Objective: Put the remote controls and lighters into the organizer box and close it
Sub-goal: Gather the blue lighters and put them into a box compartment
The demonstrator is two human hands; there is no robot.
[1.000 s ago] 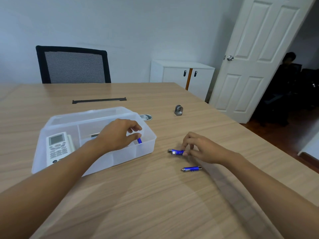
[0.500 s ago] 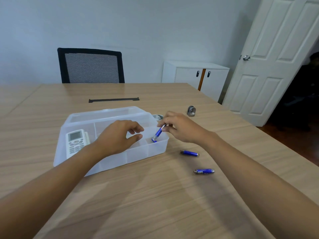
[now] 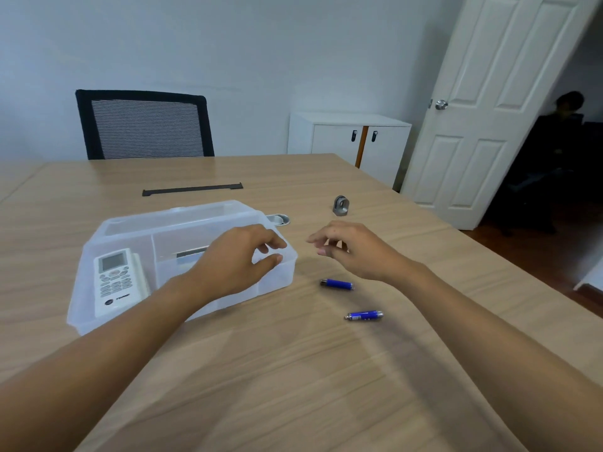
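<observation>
A clear plastic organizer box (image 3: 98, 308) stands open on the wooden table, left of centre. A white remote control (image 3: 114, 282) lies in its left compartment, with a second remote edge beside it. My left hand (image 3: 235, 262) hovers over the box's right compartments, fingers curled and apart, holding nothing visible. My right hand (image 3: 352, 249) hangs just right of the box, fingers loosely spread and empty. Two blue lighters lie on the table: one (image 3: 337, 284) below my right hand, another (image 3: 364, 316) nearer to me. Whatever sits under my left hand is hidden.
A small grey metal piece (image 3: 341, 206) stands beyond my right hand. A black strip (image 3: 192, 189) is set into the table behind the box. A black mesh chair (image 3: 143, 125), a white cabinet (image 3: 349, 138) and a white door (image 3: 496, 102) stand further back.
My right hand carried a blue lighter to the box's right side, let it go, and has drawn back to the right empty. My left hand stayed over the box.
</observation>
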